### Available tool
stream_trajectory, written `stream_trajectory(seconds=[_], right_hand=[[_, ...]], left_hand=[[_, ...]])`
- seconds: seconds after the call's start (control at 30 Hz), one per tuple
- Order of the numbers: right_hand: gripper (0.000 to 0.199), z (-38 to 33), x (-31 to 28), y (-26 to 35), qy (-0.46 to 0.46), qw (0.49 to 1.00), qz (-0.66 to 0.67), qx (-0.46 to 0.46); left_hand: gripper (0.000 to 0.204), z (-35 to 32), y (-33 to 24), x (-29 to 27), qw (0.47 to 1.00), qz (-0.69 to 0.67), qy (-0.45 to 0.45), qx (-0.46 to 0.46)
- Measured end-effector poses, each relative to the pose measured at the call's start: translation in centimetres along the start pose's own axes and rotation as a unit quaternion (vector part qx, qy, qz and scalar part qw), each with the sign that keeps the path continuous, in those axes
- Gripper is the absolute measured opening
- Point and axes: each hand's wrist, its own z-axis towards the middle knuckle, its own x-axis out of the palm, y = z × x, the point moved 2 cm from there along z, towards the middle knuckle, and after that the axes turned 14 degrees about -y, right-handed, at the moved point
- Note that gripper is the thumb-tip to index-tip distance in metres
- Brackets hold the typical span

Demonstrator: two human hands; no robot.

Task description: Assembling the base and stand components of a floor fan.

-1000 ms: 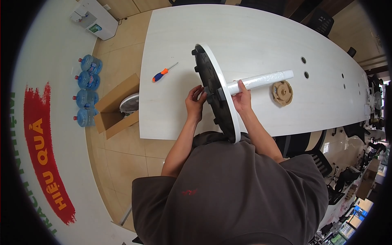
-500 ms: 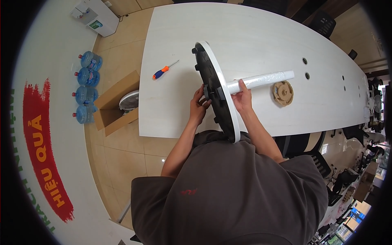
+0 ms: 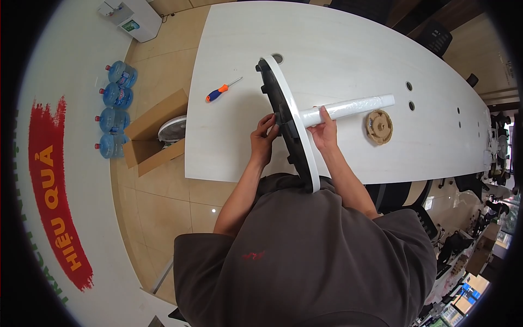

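A round base point(image 3: 306, 146), white on its rim and black on its ribbed underside, stands on edge before my chest. From its white side a white pole point(image 3: 359, 105) in clear wrap points right. Close to the base, my right hand point(image 3: 326, 135) is closed around this pole, thumb on top. On the black side, my left hand point(image 3: 262, 143) pinches at the middle of the underside; whatever lies between its fingertips is too small to make out. A screwdriver point(image 3: 217, 94) with an orange and blue handle lies on the table to the left.
Right of the pole, a brown moulded pulp piece point(image 3: 379, 127) rests on the white table point(image 3: 338, 49). An open cardboard box point(image 3: 146, 143) holding a round grille point(image 3: 174, 129) is beside the table's left edge. Water bottles point(image 3: 114, 121) line the wall. Chairs point(image 3: 392, 193) stand along the near right edge.
My left hand's fingers have drawn closer together at the underside's middle and shifted slightly left. My right hand keeps its hold on the pole. The view has shifted slightly.
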Motion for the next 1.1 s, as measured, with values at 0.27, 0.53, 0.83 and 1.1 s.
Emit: stream_trajectory(seconds=[0.27, 0.53, 0.83, 1.1], right_hand=[[0.042, 4.6, -3.6, -2.8, -0.065, 0.996, -0.037, -0.052], [0.071, -1.1, 1.2, -0.4, -0.032, 0.999, -0.019, 0.005], [0.072, -1.6, 2.2, -2.4, -0.023, 0.999, -0.012, 0.026], [0.030, 1.3, -0.5, -0.4, -0.009, 0.999, 0.013, -0.035]], left_hand=[[0.037, 0.7, 0.5, 0.0, 0.995, 0.082, 0.054, -0.010], [0.055, -0.2, -1.6, -0.2, 0.993, -0.025, 0.007, -0.119], [0.046, 1.6, 0.4, -3.0, 0.983, -0.029, 0.163, -0.081], [0.040, 1.3, 2.0, -1.1, 0.998, 0.014, 0.058, -0.015]])
